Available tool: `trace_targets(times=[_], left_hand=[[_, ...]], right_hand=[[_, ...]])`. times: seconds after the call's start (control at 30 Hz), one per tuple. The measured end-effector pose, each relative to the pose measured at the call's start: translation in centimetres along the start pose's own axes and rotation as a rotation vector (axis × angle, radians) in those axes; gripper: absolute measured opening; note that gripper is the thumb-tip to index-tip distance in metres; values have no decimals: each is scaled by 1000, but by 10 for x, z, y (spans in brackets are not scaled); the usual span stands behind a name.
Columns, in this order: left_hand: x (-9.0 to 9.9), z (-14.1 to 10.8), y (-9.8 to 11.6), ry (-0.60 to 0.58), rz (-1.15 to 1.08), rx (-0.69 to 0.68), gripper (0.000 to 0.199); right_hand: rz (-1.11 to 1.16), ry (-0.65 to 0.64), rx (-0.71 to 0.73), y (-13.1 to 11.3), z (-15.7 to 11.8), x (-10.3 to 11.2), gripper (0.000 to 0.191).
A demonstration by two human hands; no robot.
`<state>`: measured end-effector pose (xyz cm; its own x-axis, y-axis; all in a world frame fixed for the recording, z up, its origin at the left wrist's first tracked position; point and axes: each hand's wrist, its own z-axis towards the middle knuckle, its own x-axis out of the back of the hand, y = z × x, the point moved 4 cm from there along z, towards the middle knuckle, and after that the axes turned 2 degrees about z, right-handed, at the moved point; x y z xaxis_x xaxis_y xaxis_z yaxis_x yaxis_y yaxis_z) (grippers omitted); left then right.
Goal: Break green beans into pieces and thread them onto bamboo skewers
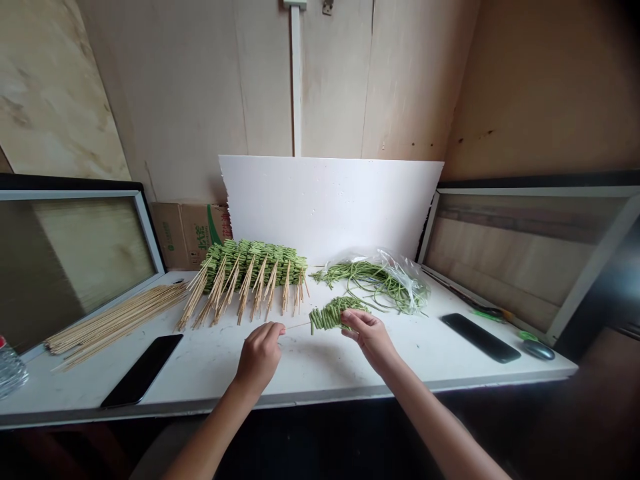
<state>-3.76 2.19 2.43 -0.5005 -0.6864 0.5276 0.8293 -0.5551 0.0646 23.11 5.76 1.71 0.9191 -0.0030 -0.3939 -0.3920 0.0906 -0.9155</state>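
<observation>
My left hand (260, 357) is closed on the bare end of a thin wooden skewer (299, 325), just above the front of the table. Folded green beans (327, 316) are threaded side by side along the skewer's other part. My right hand (367, 333) pinches these beans at their right end, fingertips pressed on them. Behind my left hand lies a stacked pile of finished bean skewers (250, 267), bare sticks pointing toward me. Loose long green beans (367, 277) lie partly in a clear plastic bag (400, 277), behind my right hand.
Bare skewers (120, 317) lie in a bundle at left, near a black phone (143, 370) and a plastic bottle (11, 370). At right are another phone (480, 337) and a computer mouse (539, 349). A white foam board (330, 200) and a cardboard box (185, 233) stand behind.
</observation>
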Motion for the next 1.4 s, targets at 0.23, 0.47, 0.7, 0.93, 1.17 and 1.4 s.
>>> trace_targets(times=[0.23,0.47,0.7,0.93,1.17,1.4], left_hand=[[1,1,3,-1,-18,-5,45],[5,6,-4,22,-125,73,47],[0,1,-8,24,-153,91,46],[-3,-3,-12,29,-183,129,45],[-3,-3,-16,47,-204,212,42],[-5,-4,-14,29,-213,201,43]], right_hand=[[7,17,-4,6,-4,-5,37],[46,20,-15,2,-6,-11,44],[39,-67,-21,-6,-6,-12,37],[-86,-136,2,-13,-7,-13,32],[-73,-80,97,-21,-1,-2,30],[115,-11,78,-20,3,2,39]])
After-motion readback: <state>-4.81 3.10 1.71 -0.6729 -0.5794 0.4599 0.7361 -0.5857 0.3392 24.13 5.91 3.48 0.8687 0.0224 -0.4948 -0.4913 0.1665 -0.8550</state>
